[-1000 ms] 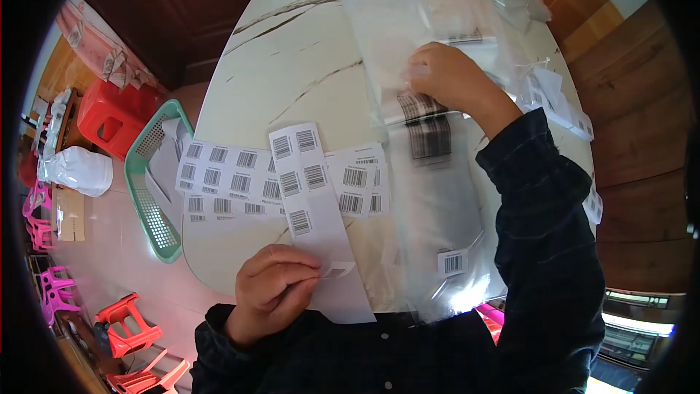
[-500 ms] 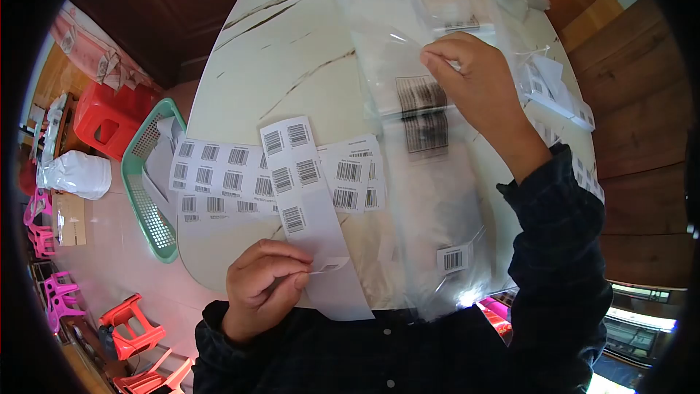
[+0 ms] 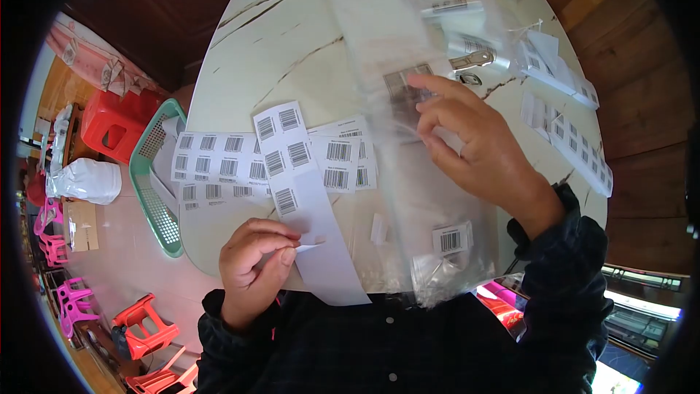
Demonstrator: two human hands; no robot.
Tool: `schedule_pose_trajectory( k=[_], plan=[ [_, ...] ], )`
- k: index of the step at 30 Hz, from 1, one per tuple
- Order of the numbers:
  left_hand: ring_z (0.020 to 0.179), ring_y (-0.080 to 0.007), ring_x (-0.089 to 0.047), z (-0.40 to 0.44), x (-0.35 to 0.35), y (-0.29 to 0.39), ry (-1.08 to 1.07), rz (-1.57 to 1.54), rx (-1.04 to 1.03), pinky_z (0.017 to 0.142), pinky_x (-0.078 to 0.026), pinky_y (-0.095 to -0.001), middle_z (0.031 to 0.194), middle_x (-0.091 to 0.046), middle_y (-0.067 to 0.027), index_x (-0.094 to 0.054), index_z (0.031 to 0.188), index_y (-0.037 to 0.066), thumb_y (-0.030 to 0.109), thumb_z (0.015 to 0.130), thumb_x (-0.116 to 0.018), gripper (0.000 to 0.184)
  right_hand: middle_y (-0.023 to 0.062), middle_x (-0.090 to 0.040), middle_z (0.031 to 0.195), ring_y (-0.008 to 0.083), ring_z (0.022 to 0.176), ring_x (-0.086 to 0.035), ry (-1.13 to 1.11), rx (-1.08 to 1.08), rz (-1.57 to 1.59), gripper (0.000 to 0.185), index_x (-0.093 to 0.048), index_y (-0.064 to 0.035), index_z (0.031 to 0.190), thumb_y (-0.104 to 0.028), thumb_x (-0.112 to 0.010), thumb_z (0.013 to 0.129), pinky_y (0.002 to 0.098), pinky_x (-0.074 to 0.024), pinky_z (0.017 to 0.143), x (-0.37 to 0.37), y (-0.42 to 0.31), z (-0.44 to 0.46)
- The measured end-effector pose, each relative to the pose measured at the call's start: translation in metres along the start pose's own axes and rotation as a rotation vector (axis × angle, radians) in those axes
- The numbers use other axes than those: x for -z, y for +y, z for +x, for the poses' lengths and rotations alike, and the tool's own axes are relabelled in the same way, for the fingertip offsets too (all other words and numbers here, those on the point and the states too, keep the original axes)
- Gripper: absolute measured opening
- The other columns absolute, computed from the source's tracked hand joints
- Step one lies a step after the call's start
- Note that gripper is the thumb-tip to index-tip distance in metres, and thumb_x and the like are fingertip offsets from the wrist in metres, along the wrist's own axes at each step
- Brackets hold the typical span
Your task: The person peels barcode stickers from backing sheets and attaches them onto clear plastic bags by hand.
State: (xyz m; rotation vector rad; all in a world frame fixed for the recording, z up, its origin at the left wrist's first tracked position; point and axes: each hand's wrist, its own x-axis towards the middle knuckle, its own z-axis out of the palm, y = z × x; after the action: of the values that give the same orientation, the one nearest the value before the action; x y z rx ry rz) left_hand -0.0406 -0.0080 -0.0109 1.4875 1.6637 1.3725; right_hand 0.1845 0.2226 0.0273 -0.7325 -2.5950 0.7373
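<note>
My left hand (image 3: pixel 255 263) is closed in a pinch on a small white sticker (image 3: pixel 310 246), above the lower end of a sticker sheet (image 3: pixel 332 266). Several barcode stickers remain on the upper part of that sheet; its lower part is bare. My right hand (image 3: pixel 470 131) hovers over clear plastic bags (image 3: pixel 437 182), fingers curved and apart, with nothing visible in them. Dark printed text marks the bags near its fingertips. One barcode sticker (image 3: pixel 452 240) lies on the bag's near end.
More barcode sheets (image 3: pixel 219 164) lie at the left, others (image 3: pixel 572 142) at the right. Scissors (image 3: pixel 472 60) rest beyond my right hand. A green basket (image 3: pixel 159 175) stands beside the marble-patterned table (image 3: pixel 277 51). Red stools (image 3: pixel 146 328) are on the floor.
My right hand has come nearer and its fingers have spread from a pinch. The scissors have come into sight. My left hand still pinches the sticker, slightly farther up the view.
</note>
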Motion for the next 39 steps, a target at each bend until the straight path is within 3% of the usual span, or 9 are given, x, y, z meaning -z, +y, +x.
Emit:
schedule_pose_trajectory(
  k=[9, 14, 19, 24, 28, 34, 39],
  plan=[
    [0.080, -0.0214, -0.061, 0.000, -0.002, -0.001, 0.020, 0.003, -0.005, 0.073, -0.049, -0.0294, 0.097, -0.067, -0.0123, -0.066, 0.088, 0.000, -0.003, 0.079, -0.067, 0.009, 0.0121, -0.039, 0.150, 0.0223, 0.119, -0.051, 0.074, -0.079, 0.228, 0.043, -0.059, -0.0050, 0.121, 0.004, -0.063, 0.079, 0.0321, -0.0446, 0.094, -0.018, 0.003, -0.037],
    [0.081, -0.0213, -0.061, 0.000, -0.003, -0.001, 0.018, 0.008, 0.016, 0.074, -0.048, -0.0295, 0.097, -0.067, -0.0124, -0.066, 0.088, 0.000, -0.004, 0.080, -0.066, 0.009, 0.0119, -0.039, 0.147, 0.0196, 0.103, -0.054, 0.168, -0.245, 0.238, 0.048, -0.056, -0.0037, 0.125, 0.004, -0.064, 0.078, 0.0299, -0.0468, 0.082, -0.024, 0.005, -0.043],
    [0.082, -0.0212, -0.060, -0.001, -0.003, 0.000, 0.022, 0.025, 0.036, 0.075, -0.047, -0.0293, 0.097, -0.067, -0.0123, -0.066, 0.088, 0.000, -0.003, 0.080, -0.065, 0.008, 0.0108, -0.042, 0.144, 0.0187, 0.099, -0.054, 0.256, -0.320, 0.436, 0.049, -0.055, -0.0023, 0.127, 0.002, -0.064, 0.079, 0.0298, -0.0466, 0.082, -0.028, 0.002, -0.041],
    [0.083, -0.0211, -0.059, 0.001, -0.003, 0.001, 0.019, 0.019, 0.039, 0.076, -0.046, -0.0289, 0.097, -0.067, -0.0121, -0.065, 0.088, 0.000, -0.003, 0.080, -0.065, 0.008, 0.0099, -0.044, 0.140, 0.0136, 0.094, -0.051, 0.290, -0.364, 0.872, 0.057, -0.050, -0.0033, 0.136, 0.002, -0.066, 0.081, 0.0251, -0.0445, 0.081, -0.021, -0.011, -0.038],
    [0.082, -0.0209, -0.059, 0.001, -0.003, 0.000, 0.017, 0.039, 0.023, 0.075, -0.046, -0.0287, 0.097, -0.067, -0.0122, -0.065, 0.088, 0.000, -0.003, 0.080, -0.065, 0.009, 0.0127, -0.053, 0.125, 0.0165, 0.083, -0.056, 0.024, -0.420, 0.265, 0.049, -0.051, 0.0008, 0.131, -0.009, -0.064, 0.085, 0.0275, -0.0468, 0.077, -0.019, -0.010, -0.038],
    [0.082, -0.0206, -0.059, 0.000, -0.003, 0.001, 0.042, 0.017, 0.041, 0.074, -0.046, -0.0286, 0.097, -0.067, -0.0124, -0.065, 0.088, 0.001, -0.003, 0.079, -0.065, 0.009, 0.0107, -0.061, 0.103, 0.0160, 0.073, -0.055, 0.189, -0.276, 0.180, 0.048, -0.052, 0.0019, 0.130, -0.013, -0.065, 0.086, 0.0271, -0.0462, 0.070, -0.029, 0.003, -0.024],
    [0.081, -0.0202, -0.059, 0.000, -0.002, 0.000, 0.032, 0.033, 0.035, 0.073, -0.046, -0.0285, 0.098, -0.067, -0.0126, -0.065, 0.087, 0.001, -0.003, 0.079, -0.065, 0.009, 0.0049, -0.061, 0.082, 0.0159, 0.065, -0.052, -0.055, -0.505, 0.325, 0.042, -0.058, 0.0034, 0.122, -0.017, -0.066, 0.086, 0.0273, -0.0442, 0.064, -0.016, -0.007, -0.014]
  ],
)
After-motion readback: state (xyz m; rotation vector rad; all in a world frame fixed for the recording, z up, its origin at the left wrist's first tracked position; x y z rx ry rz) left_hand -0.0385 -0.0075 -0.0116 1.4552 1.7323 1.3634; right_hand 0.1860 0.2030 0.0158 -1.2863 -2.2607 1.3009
